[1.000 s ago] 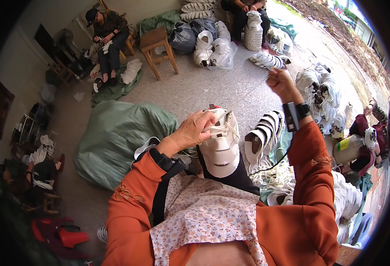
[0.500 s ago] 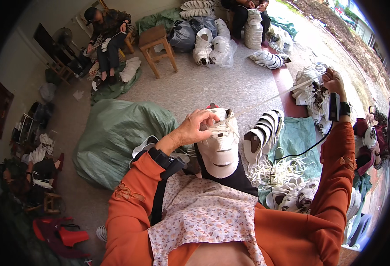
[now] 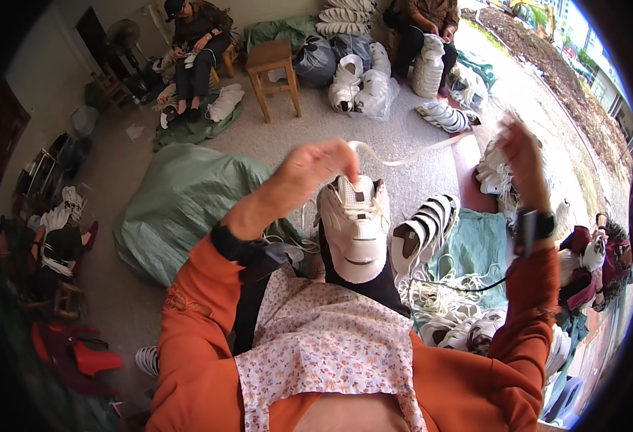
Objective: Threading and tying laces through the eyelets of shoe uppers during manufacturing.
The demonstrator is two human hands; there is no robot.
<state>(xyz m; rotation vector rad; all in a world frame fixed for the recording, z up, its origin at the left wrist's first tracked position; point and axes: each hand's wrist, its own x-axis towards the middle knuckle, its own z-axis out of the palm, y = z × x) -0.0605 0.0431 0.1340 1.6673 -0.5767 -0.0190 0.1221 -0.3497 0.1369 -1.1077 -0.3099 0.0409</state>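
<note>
Since the last frame, our left hand (image 3: 316, 167) has risen, pinching the lace (image 3: 403, 155) above the shoe (image 3: 357, 227).
On our lap, it feels light; the lace is limp, gripped taut by our right hand (image 3: 521, 155).

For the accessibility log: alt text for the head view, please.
A person in orange sleeves laces a white sneaker on their lap, left hand pinching the white lace, right hand raised and blurred. Other people sit among piled shoes.

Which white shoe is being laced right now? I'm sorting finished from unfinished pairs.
The white shoe on the person's lap, under the left hand; its lace stretches to the right hand. Others lie untouched.
</note>
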